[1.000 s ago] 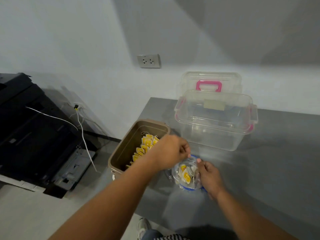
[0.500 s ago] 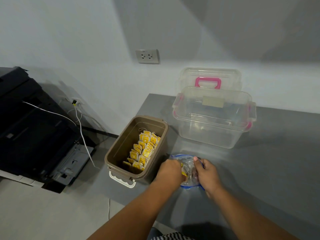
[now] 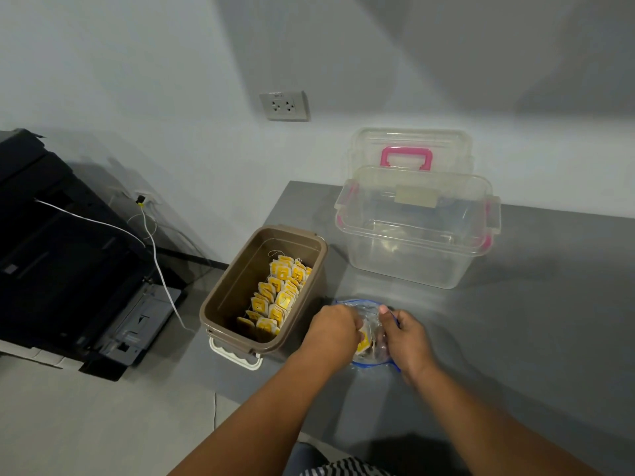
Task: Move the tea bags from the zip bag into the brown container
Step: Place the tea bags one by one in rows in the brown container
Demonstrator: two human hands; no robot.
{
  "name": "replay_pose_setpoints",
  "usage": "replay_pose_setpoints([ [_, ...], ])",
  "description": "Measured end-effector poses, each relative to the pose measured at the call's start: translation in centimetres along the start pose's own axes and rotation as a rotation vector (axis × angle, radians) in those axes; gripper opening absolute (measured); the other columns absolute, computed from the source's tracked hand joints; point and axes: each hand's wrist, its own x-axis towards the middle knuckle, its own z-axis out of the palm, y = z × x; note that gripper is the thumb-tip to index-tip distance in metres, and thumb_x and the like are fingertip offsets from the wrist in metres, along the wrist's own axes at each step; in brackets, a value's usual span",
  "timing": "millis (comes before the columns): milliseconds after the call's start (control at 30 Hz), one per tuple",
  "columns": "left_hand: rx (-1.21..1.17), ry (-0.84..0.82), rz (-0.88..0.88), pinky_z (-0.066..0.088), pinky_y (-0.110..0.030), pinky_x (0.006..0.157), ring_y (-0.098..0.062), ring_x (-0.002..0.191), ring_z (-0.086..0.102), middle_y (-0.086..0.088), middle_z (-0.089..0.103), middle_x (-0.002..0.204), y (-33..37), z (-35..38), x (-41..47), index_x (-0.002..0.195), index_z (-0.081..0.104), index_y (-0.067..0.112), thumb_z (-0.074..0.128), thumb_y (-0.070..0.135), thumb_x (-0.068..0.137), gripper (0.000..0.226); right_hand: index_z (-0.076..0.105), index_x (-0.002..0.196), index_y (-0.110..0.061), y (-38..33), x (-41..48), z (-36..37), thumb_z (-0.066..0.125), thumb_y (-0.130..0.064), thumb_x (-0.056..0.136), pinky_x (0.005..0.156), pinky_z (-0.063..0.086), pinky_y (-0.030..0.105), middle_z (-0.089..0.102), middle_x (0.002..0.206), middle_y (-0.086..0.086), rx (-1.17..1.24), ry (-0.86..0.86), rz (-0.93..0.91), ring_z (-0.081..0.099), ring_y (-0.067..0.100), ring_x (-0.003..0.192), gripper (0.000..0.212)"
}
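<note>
A clear zip bag (image 3: 369,316) with a blue seal lies on the grey table, a few yellow-tagged tea bags (image 3: 364,343) inside it. My left hand (image 3: 333,333) is curled into the bag's mouth, its fingertips hidden among the tea bags. My right hand (image 3: 405,341) pinches the bag's right edge and holds it open. The brown container (image 3: 220,297) stands just left of the bag at the table's corner, with several yellow tea bags (image 3: 280,297) lined up along its right side.
An open clear plastic bin (image 3: 417,255) with pink latches stands behind the bag, its lid with a pink handle (image 3: 407,156) leaning on the wall. A black printer (image 3: 62,255) and white cable (image 3: 158,266) sit left on the floor. The table edge runs beside the brown container.
My left hand came away from above the brown container and went down into the zip bag. The view shifted, so everything sits slightly higher in the frame.
</note>
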Motion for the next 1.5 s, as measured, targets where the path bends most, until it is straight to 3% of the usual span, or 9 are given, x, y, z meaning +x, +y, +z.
replay_pose_setpoints([
  [200,-0.084,0.184,0.070,0.059,-0.036,0.079,-0.021,0.083,0.068,-0.005,0.072,0.092,0.5,-0.7,-0.9,0.099,0.071,0.016,0.057,0.022,0.093,0.016,0.063,0.077,-0.007,-0.1,-0.2,0.1,0.062,-0.033,0.099,0.064,0.052,0.034,0.065,0.060,0.004,0.038,0.002,0.002,0.058,0.015,0.056,0.034],
  [467,-0.270,0.208,0.146,0.057,-0.033,0.074,-0.017,0.076,0.066,-0.002,0.070,0.092,0.7,-1.5,-0.7,0.105,0.065,0.022,0.061,0.020,0.091,0.015,0.061,0.073,-0.010,-0.4,-0.3,0.3,0.060,-0.036,0.100,0.063,0.051,0.034,0.066,0.062,0.002,-0.005,0.021,-0.010,0.059,0.014,0.059,0.037],
  [633,-0.299,0.300,0.262,0.047,-0.018,0.064,-0.009,0.058,0.052,0.004,0.062,0.074,1.1,-4.6,-1.4,0.103,0.067,0.025,0.063,0.015,0.087,0.019,0.059,0.074,-0.011,-0.7,-0.6,1.0,0.058,-0.024,0.100,0.054,0.047,0.024,0.064,0.060,-0.003,0.015,0.094,0.014,0.060,0.015,0.059,0.029],
  [767,-0.301,0.369,0.357,0.038,-0.002,0.066,0.000,0.061,0.054,0.015,0.056,0.074,0.0,-9.2,-2.1,0.100,0.070,0.023,0.065,0.012,0.087,0.018,0.064,0.071,-0.018,-0.3,-0.4,2.6,0.063,-0.043,0.097,0.070,0.056,0.042,0.069,0.067,0.005,0.082,0.193,0.043,0.065,0.023,0.065,0.036],
  [867,-0.229,0.345,0.412,0.042,-0.006,0.069,0.007,0.063,0.054,0.023,0.054,0.064,-2.5,-13.4,-2.6,0.102,0.072,0.022,0.067,0.011,0.088,0.018,0.065,0.071,-0.018,-0.2,-0.5,4.0,0.064,-0.043,0.096,0.072,0.057,0.043,0.070,0.068,0.005,0.094,0.195,0.076,0.067,0.024,0.066,0.036],
  [967,-0.127,0.209,0.423,0.036,-0.003,0.062,0.014,0.063,0.052,0.035,0.054,0.061,-5.9,-16.9,-2.4,0.106,0.070,0.031,0.069,0.014,0.088,0.025,0.062,0.068,-0.016,-0.5,-0.5,5.1,0.061,-0.043,0.098,0.071,0.055,0.042,0.067,0.067,0.007,0.069,0.244,0.075,0.064,0.023,0.067,0.040],
  [1167,0.165,-0.190,0.483,0.052,-0.017,0.075,0.004,0.078,0.064,0.015,0.069,0.086,-11.6,-20.2,0.5,0.105,0.070,0.030,0.077,0.019,0.083,0.026,0.062,0.072,-0.015,-0.5,-0.5,6.1,0.059,-0.046,0.098,0.070,0.053,0.039,0.066,0.069,0.009,0.018,0.361,0.070,0.062,0.022,0.066,0.041],
  [1333,0.353,-0.571,0.540,0.048,-0.010,0.068,0.003,0.077,0.066,0.008,0.074,0.086,-14.3,-18.4,3.4,0.101,0.074,0.021,0.075,0.014,0.083,0.019,0.062,0.071,-0.013,0.0,-0.4,6.1,0.056,-0.058,0.095,0.072,0.056,0.046,0.066,0.065,0.010,-0.107,0.414,0.038,0.063,0.024,0.062,0.051],
  [1500,0.578,-0.758,0.600,0.046,-0.016,0.065,-0.003,0.075,0.061,0.011,0.069,0.084,-14.5,-14.7,6.3,0.098,0.074,0.023,0.078,0.017,0.082,0.018,0.058,0.068,-0.014,0.0,-0.4,6.0,0.057,-0.076,0.082,0.065,0.054,0.054,0.062,0.057,0.012,-0.092,0.421,0.049,0.058,0.029,0.053,0.064],
])
